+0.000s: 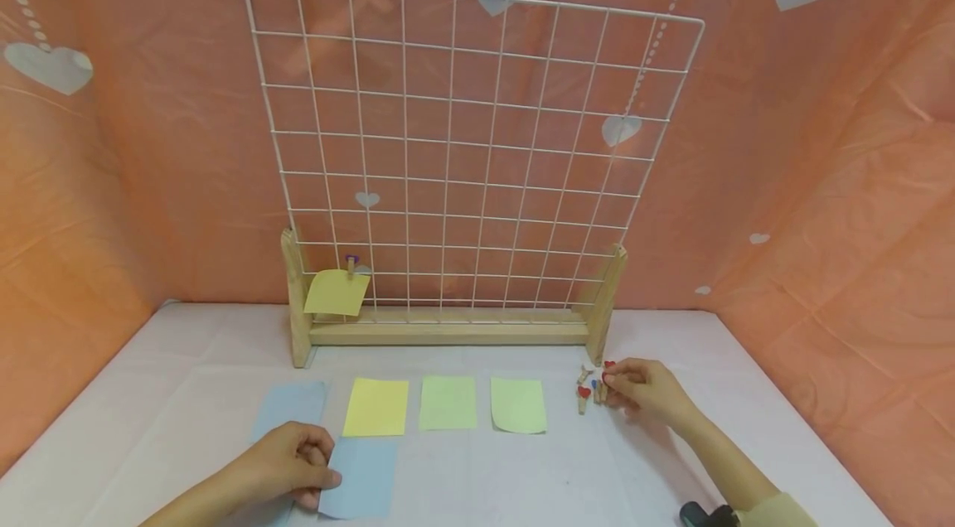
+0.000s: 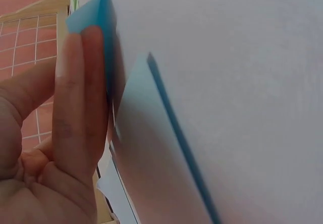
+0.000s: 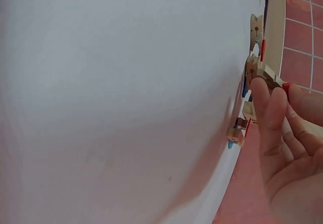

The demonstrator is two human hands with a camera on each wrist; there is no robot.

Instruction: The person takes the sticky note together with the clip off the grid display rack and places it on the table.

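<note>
My left hand pinches the left edge of a blue sticky note between thumb and fingers, low over the table. In the left wrist view this note stands tilted at the fingertips, and a second blue sheet lies below the hand. At the right, my right hand pinches a small wooden clothespin with a red decoration between thumb and fingertips. Other mini clothespins, with red hearts or blue decorations, lie beside that hand; its fingers hide part of the cluster.
A white wire grid stands in a wooden base at the back. One yellow note hangs from it by a clothespin. A yellow note, two green notes and another blue note lie in front.
</note>
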